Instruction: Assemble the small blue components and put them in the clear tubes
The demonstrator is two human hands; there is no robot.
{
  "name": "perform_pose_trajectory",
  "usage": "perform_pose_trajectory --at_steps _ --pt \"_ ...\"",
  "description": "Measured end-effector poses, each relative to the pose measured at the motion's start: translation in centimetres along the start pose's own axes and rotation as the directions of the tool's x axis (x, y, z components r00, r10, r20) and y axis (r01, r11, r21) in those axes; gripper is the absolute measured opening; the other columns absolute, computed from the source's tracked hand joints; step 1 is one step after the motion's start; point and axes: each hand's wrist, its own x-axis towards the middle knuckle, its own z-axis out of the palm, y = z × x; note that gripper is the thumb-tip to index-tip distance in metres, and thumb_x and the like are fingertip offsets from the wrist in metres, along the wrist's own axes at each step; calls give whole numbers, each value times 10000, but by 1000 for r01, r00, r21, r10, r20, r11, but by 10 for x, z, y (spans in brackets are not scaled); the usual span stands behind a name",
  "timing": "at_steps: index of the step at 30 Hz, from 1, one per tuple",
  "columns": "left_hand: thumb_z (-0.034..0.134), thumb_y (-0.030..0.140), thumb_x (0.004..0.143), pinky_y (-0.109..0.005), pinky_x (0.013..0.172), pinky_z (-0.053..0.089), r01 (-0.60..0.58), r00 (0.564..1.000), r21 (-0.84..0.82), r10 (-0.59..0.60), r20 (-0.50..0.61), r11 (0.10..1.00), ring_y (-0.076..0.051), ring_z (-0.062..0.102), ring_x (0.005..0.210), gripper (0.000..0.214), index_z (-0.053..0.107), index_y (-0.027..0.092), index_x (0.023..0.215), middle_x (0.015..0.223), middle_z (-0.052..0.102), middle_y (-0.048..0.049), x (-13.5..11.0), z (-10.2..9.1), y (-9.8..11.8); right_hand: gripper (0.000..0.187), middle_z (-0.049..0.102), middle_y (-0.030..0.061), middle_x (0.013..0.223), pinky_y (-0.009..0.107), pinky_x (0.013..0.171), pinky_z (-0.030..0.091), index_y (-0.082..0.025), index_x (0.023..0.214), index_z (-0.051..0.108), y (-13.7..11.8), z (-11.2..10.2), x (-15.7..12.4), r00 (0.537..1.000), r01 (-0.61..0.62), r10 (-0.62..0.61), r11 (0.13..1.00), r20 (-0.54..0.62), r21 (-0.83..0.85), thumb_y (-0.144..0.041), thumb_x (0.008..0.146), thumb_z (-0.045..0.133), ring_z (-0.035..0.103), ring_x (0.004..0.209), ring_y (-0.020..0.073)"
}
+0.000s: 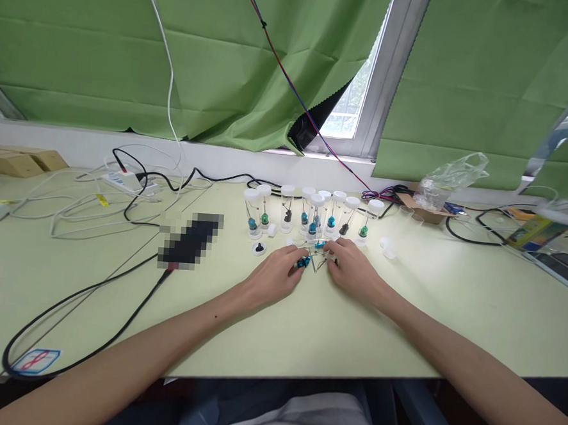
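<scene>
My left hand [275,276] rests on the pale green table [402,322] with its fingers pinched on a small blue part [303,262] with thin wire legs. My right hand [352,266] lies just to the right, fingers curled over thin wires and another small blue part [319,245]. Right behind both hands stands a row of several clear tubes with white caps [313,213], each with a small coloured part inside. A white cap with a black part [259,249] lies left of my left hand.
A blurred black device [190,240] with a black cable [81,296] lies to the left. White cables and a power strip [122,179] sit at the back left. A plastic bag [447,177] on a small box, loose caps [388,248] and books [547,238] are at the right. Green curtains hang behind.
</scene>
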Motion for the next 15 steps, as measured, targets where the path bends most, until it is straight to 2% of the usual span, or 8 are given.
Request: perform_pose_trajectory --at_steps 9,15 --pt "488 157 911 -293 689 479 -8 1000 9 8 -2 1000 -183 626 797 266 626 213 1131 1004 660 -58 0 0 0 286 612 132 1062 345 821 464 -163 1117 610 2 -1 1 999 -33 33 999 15 -20 -74 933 409 586 1021 255" --pt "489 149 911 -282 683 464 -11 1000 -5 11 -5 1000 -171 616 792 261 621 208 1128 1010 654 -52 0 1 0 236 618 111 1034 349 818 464 -183 1079 618 1 -1 -1 1000 -11 11 1000 -8 1 -106 913 468 555 1048 266"
